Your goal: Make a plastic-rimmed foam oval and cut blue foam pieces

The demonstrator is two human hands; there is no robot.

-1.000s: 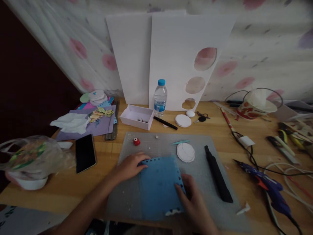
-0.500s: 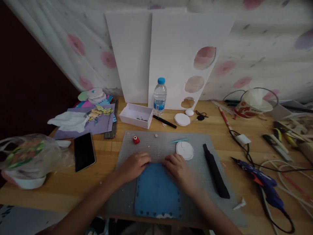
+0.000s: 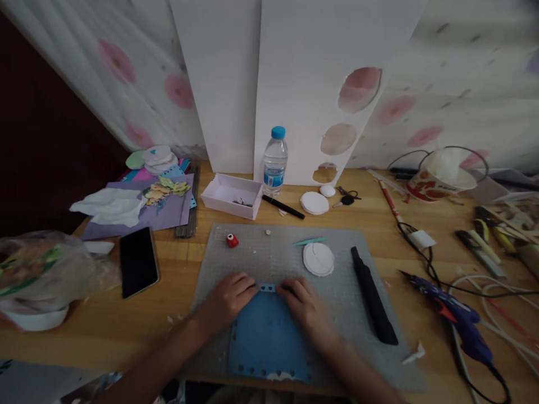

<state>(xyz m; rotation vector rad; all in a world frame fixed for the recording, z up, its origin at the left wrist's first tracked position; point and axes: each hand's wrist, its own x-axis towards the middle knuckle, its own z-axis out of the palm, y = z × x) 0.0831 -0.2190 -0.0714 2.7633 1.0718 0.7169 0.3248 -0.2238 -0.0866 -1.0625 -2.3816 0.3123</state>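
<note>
A blue paper sheet [image 3: 265, 336] with punched holes along its edges lies flat on a grey cutting mat [image 3: 337, 280]. My left hand [image 3: 229, 294] presses on the sheet's far left corner. My right hand [image 3: 305, 303] presses on its far right corner, fingers flat. Both hands rest on the top edge, a small strip of blue showing between them. A small red punch [image 3: 231, 240] sits on the mat's far left. A white foam disc [image 3: 319, 259] and a thin teal strip [image 3: 309, 242] lie just beyond my right hand.
A black cutter [image 3: 374, 297] lies on the mat's right. A blue glue gun [image 3: 457, 322] and cables are at right. A phone [image 3: 138, 261], plastic bag [image 3: 37, 269] and coloured papers [image 3: 143, 207] are at left. A water bottle [image 3: 275, 161], white tray [image 3: 232, 195] and foam boards [image 3: 295, 73] stand behind.
My right hand moved from the sheet's right edge up to its far edge beside the left hand. The sheet now lies squarer and nearer the mat's front. The camera moved closer.
</note>
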